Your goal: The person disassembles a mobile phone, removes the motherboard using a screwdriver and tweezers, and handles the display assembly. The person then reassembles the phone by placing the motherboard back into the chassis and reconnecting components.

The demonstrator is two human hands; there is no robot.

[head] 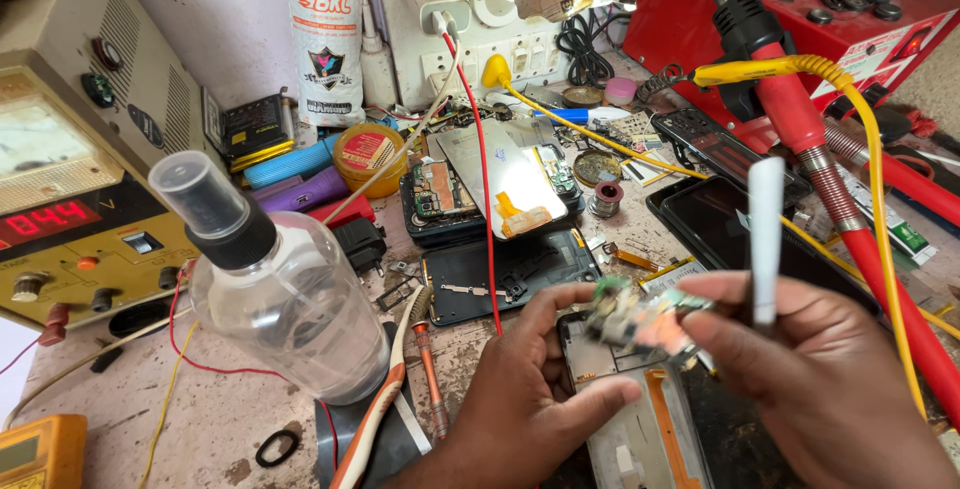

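Cluttered worktop [230,419], left to right: power supply [85,159]; clear spray bottle [280,299]; left hand [530,399], fingers pinching a small circuit board [640,317] above an opened phone frame [640,429]; right hand [810,379], also gripping the board and holding a white tool [766,234] upright; red hot-air handle [800,119].

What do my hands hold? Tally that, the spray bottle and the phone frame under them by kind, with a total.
Circuit board, pinched by left hand: 1
White tool, in right hand: 1
Clear spray bottle: 1
Phone frame: 1
Total: 4
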